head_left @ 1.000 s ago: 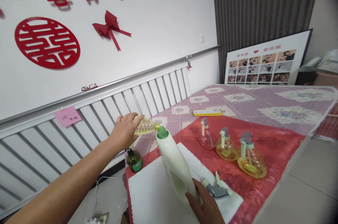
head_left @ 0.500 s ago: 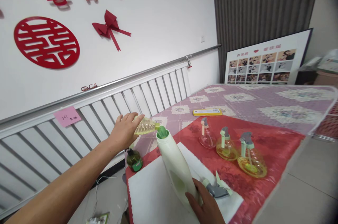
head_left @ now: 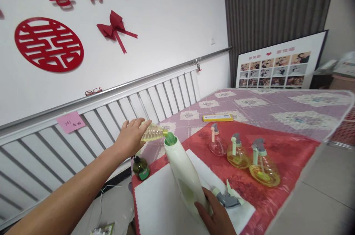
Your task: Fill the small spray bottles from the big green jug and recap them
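My left hand (head_left: 135, 133) is wrapped round a clear ridged bottle (head_left: 155, 132) with a yellowish tint. That bottle is tipped nearly level, its mouth resting at the green spout (head_left: 170, 139) of a tall pale-green jug (head_left: 184, 170). The jug leans away from me over a white cloth, and my right hand (head_left: 215, 213) grips it low down by its handle side. Whether liquid is flowing cannot be made out. Beside my right hand lies a loose grey and green spray head (head_left: 227, 198). A dark green pump bottle (head_left: 141, 167) stands below my left hand.
Three spray bottles stand on the red cloth (head_left: 299, 153) at right: a pinkish clear one (head_left: 217, 144), a yellow one (head_left: 237, 155) and a larger yellow one (head_left: 264, 172). Behind them lies a yellow flat case (head_left: 217, 118). A white radiator (head_left: 155, 98) runs along the wall.
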Demonstrator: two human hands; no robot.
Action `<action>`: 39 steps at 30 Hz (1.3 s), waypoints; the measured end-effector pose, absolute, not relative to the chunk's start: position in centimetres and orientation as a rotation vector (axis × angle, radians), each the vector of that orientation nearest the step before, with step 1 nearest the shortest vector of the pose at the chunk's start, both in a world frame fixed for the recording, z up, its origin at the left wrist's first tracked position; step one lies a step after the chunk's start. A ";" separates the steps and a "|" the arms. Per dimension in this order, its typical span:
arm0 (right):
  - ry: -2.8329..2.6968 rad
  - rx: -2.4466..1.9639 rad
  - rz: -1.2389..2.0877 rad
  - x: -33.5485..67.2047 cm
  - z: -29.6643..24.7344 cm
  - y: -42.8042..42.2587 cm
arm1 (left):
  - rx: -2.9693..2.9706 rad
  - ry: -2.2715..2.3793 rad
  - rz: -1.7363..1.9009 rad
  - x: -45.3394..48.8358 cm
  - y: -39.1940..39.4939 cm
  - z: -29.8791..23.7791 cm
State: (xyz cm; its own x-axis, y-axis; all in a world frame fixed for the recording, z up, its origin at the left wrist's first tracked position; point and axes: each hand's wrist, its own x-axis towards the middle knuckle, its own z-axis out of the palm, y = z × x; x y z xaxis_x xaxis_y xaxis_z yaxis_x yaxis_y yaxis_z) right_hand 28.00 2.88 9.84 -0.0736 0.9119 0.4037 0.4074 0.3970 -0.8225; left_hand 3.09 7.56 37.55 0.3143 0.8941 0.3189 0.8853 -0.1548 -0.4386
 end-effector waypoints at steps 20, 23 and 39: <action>-1.649 -1.184 0.655 28.0 9.8 2.7 | -2.035 -1.572 0.021 3.0 7.6 37.5; -1.645 -1.176 0.671 28.0 10.2 2.7 | -2.041 -1.566 0.017 3.0 7.6 37.5; -1.634 -1.166 0.668 27.9 9.8 2.8 | -2.030 -1.555 0.012 3.0 7.5 37.4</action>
